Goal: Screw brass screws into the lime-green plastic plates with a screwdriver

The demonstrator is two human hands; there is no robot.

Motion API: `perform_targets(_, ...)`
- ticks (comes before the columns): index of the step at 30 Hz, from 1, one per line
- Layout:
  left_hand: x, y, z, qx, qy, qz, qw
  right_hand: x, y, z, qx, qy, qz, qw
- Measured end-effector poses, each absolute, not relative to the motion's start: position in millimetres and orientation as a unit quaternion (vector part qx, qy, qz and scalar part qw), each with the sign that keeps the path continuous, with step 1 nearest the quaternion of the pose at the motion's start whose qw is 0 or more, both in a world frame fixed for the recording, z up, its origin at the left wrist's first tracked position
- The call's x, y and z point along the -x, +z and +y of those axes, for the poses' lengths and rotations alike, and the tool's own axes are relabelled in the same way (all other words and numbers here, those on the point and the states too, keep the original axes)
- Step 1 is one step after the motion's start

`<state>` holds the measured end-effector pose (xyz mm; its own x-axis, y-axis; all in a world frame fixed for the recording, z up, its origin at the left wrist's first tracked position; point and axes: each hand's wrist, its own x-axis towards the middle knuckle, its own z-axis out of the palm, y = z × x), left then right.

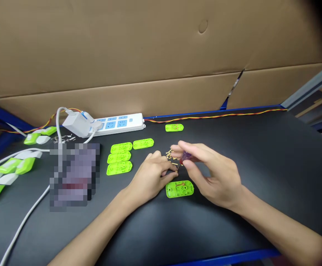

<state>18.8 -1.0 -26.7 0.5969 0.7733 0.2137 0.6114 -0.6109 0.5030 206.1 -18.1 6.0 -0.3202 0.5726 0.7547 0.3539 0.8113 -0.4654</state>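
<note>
My right hand (211, 171) is closed on the dark reddish-purple handle of a small tool (187, 156), whose thin shaft points down and left. The thumb and forefinger of my left hand (154, 175) pinch a tiny brass-coloured piece (177, 171) at the tip of that shaft. Just below the fingertips a bright green plastic shell (180, 188) lies open side up, with a copper-coloured strip inside it. Several small brass pieces (170, 153) are scattered on the black table behind my fingers, partly covered by them.
Several green shells (119, 168) lie left of my left hand, another (174, 128) at the back. A white power strip (116, 123) with plugs stands along the cardboard wall. Further left are a blurred-out object (76, 173), white cables (25, 221) and green-and-white parts (25, 165).
</note>
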Motion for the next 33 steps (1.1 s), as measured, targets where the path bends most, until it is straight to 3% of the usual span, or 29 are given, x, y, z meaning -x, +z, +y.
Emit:
perform_targets(9,-18,-28,-1,-0.872,0.196,0.402,0.199,-206,0,-17,0.310,0.078,-0.776,0.544)
perform_targets(14,-19,-27,-2,-0.872,0.200,0.406,0.186,-203,5,-20,0.319,0.069,-0.795,0.510)
perform_targets(24,-12,-16,1,-0.868,0.212,0.402,0.198,-202,-1,-16,0.314,0.064,-0.766,0.558)
perform_targets(29,8,-2,12,-0.853,0.259,0.432,0.138,-203,1,-17,0.308,0.069,-0.771,0.554)
perform_targets(33,16,-6,17,-0.865,0.221,0.441,0.092,-203,2,-17,0.302,0.066,-0.771,0.557)
